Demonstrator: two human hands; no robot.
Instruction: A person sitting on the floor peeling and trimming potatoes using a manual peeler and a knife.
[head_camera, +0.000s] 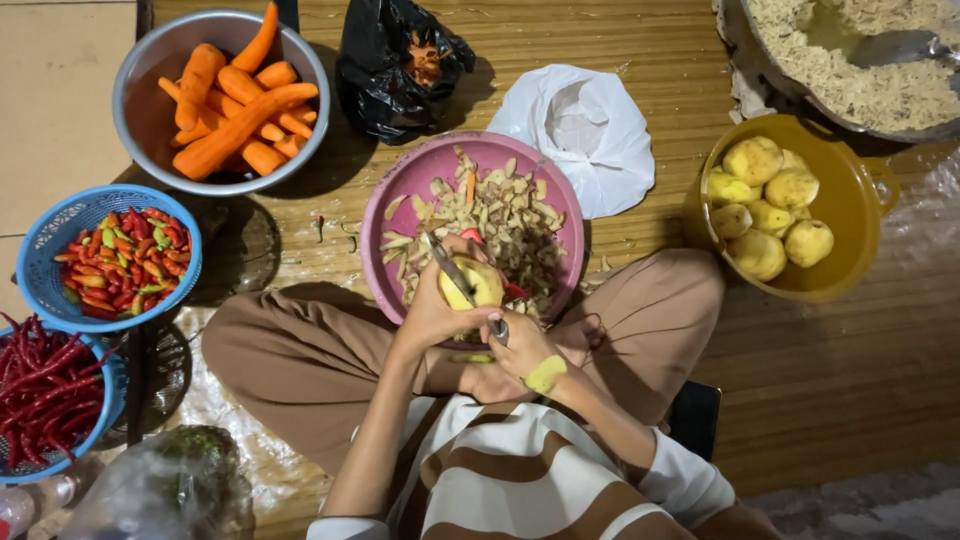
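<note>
The person sits cross-legged on a wooden floor, peeling over a round pink plastic bowl (400, 190) that holds a heap of pale peelings. The left hand (432, 312) is wrapped around a pale yellow, partly peeled potato (478, 285), gripping it from the 9 o'clock side just above the bowl's near rim. The right hand (520, 350) is clenched around the handle of a slim metal peeler (455, 275), whose blade lies slanted across the potato toward 11 o'clock; a scrap of yellow peel clings to the back of this hand.

The step in hand looks like the peeling stroke itself, with most of the potato's facing side already bare. The next move would seem to call for turning the potato in the left hand to bring unpeeled skin under the blade, keeping the thumb clear of the edge.

At 3 o'clock from the pink bowl stands a yellow plastic pot (860, 210) with peeled potatoes. At 10 o'clock a grey metal bowl (135, 120) holds orange carrots, and at 9 o'clock a blue plastic basket (40, 240) carries mixed small chillies.
</note>
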